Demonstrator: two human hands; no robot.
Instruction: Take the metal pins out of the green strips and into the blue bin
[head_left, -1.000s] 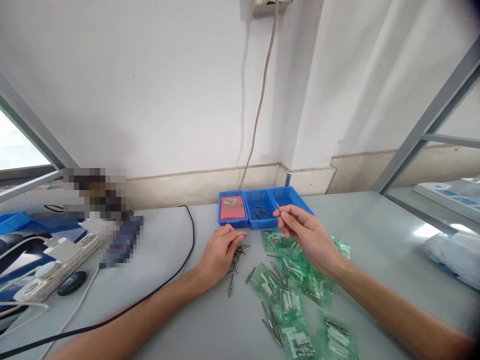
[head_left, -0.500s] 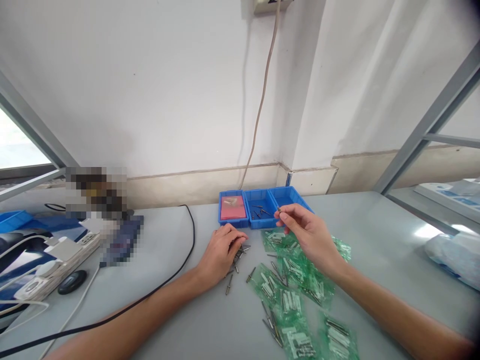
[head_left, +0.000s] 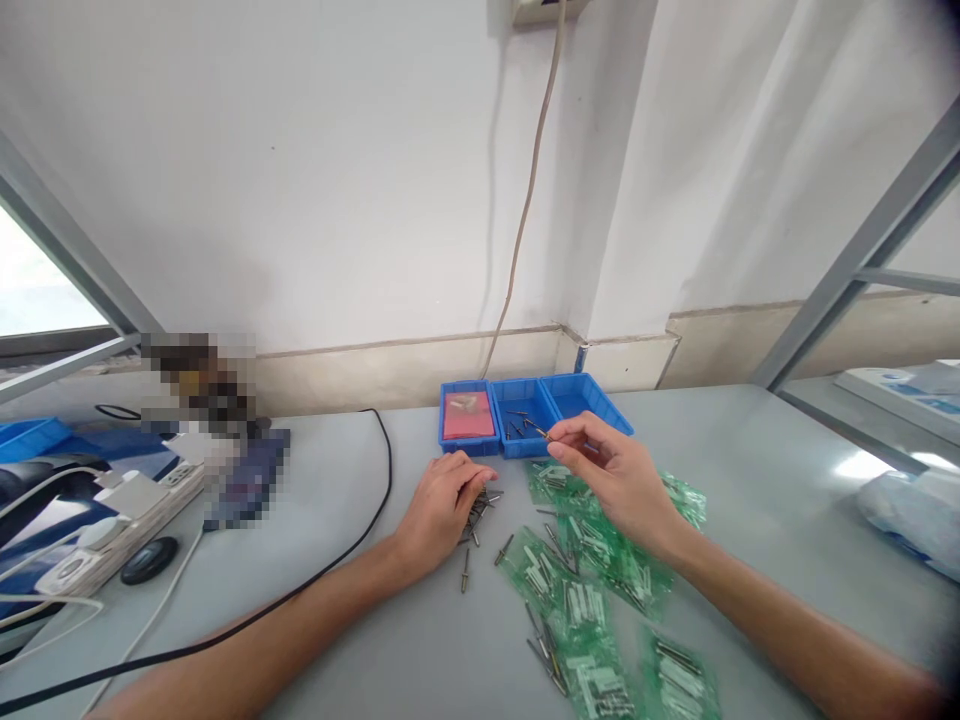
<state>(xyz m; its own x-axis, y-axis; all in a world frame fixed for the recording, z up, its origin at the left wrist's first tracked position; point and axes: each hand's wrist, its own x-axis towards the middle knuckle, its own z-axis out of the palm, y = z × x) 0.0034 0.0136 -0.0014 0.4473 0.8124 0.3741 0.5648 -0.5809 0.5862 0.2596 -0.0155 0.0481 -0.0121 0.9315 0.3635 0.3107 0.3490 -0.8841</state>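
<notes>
A thin metal pin (head_left: 541, 432) is lying nearly level in the right hand's pinch, its long axis running left to right and tilting slightly upward toward its free end, which is pointing left at the middle blue tray (head_left: 525, 432). The pin is hovering just over that tray's near rim. The right hand (head_left: 611, 475) is closing thumb and forefinger tightly on the pin's right end, with the other fingers curling loosely beneath.

The left hand (head_left: 442, 505) is resting palm down on the grey table (head_left: 337, 560), in front of the middle blue tray and slightly left of it; its fingers are bending over a small heap of loose pins (head_left: 480, 505) and touching them, though whether any pin is actually gripped cannot be told. One stray pin (head_left: 465, 577) is lying apart, nearer the person than the heap.

The middle blue tray is a shallow, square plastic box holding a few dark pins. A left tray (head_left: 467, 418) with a flat pink pad is sitting against it, and a right tray (head_left: 589, 400) is sitting against its other side. In front of the trays, under the right wrist, glossy green plastic packets (head_left: 581, 585) of pins are spreading in a loose scatter. A black cable (head_left: 375, 480) is curving across the table far left of the trays.
</notes>
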